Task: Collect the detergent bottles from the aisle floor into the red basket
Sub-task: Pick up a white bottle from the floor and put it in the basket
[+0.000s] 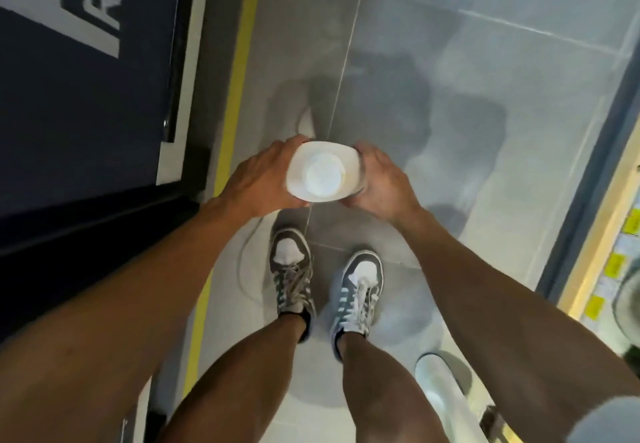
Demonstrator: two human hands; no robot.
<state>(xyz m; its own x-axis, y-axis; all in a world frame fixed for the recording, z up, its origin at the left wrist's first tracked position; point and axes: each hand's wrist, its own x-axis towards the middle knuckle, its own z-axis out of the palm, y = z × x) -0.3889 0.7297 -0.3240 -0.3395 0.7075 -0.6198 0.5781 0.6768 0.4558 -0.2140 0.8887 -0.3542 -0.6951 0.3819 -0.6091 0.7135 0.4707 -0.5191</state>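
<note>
A white detergent bottle (pixel 323 172) with a round white cap is seen from straight above, held upright in front of me over the grey tiled floor. My left hand (pixel 261 179) grips its left side and my right hand (pixel 382 181) grips its right side, fingers curled round the body. A second white bottle (pixel 440 394) lies on the floor at the lower right, beside my right leg. The red basket is out of view.
My two feet in grey and white sneakers (pixel 327 290) stand on the tiles below the bottle. A dark blue panel with white lettering (pixel 79 72) and a yellow floor stripe (pixel 239 79) run along the left. A shelf edge with yellow tags (pixel 602 262) is at the right.
</note>
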